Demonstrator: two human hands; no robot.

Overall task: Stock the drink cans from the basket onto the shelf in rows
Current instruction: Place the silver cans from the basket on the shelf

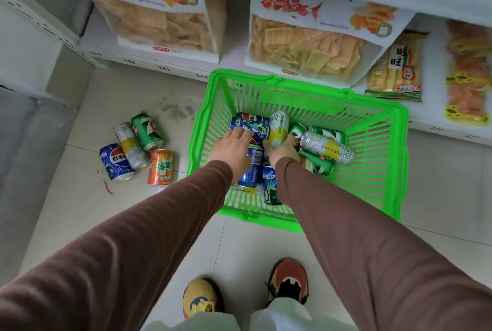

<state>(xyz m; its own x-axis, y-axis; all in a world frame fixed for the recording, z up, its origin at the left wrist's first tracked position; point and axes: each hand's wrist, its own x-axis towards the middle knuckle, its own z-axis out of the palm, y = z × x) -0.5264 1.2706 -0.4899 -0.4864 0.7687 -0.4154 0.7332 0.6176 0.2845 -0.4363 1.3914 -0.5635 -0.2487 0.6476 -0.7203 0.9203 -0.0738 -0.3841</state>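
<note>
A green plastic basket (372, 144) stands on the floor and holds several drink cans lying loose. Both my hands reach down into it. My left hand (231, 148) lies on a blue Pepsi can (250, 124) with its fingers over the can's side. My right hand (283, 148) grips a silver-and-yellow can (279, 127), which points upward from the palm. Green 7-Up cans (319, 165), another silver-yellow can (327, 147) and more Pepsi cans (269, 184) lie around my hands. The white bottom shelf (231, 59) runs behind the basket.
Several cans lie on the tiled floor left of the basket: a Pepsi (115, 161), a silver-yellow one (131, 145), a 7-Up (147, 131) and an orange one (160, 167). Large chip bags (159, 11) and snack packs (396, 69) fill the shelf. My shoes (203, 294) are below.
</note>
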